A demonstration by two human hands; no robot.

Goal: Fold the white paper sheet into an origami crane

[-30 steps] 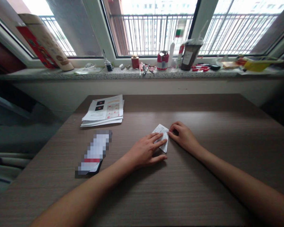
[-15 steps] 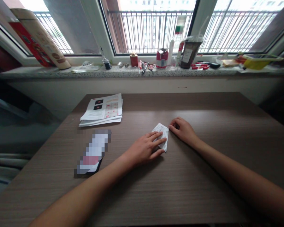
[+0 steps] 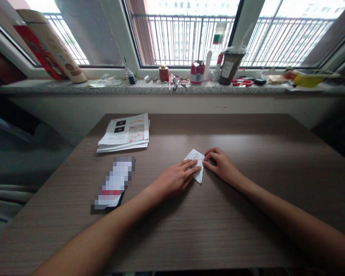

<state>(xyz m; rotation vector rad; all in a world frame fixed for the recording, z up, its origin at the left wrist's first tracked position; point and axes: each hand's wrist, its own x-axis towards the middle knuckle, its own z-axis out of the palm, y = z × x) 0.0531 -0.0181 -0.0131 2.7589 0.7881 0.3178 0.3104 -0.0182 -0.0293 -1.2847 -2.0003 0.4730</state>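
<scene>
A small folded sheet of white paper (image 3: 195, 154) with dark print lies on the brown table, its outline pointed at top and bottom. My left hand (image 3: 176, 178) rests flat across its left part with the fingers stretched out, so that part is hidden. At the paper's right edge, the thumb and index finger of my right hand (image 3: 220, 165) come together in a pinch. How much of the edge sits between those fingertips is too small to see.
On the wooden table (image 3: 247, 230), a phone (image 3: 115, 184) with a pixelated screen lies left of my left hand. Behind it is a stack of printed papers (image 3: 125, 132). The granite sill (image 3: 103, 90) carries a red can (image 3: 197, 72), a dark drink cup (image 3: 231, 67), a bottle (image 3: 217, 50) and small tools.
My right hand has slid slightly down along the paper's right edge, its fingers now bent in a pinch. My left thumb has tucked in from beside the paper's lower tip.
</scene>
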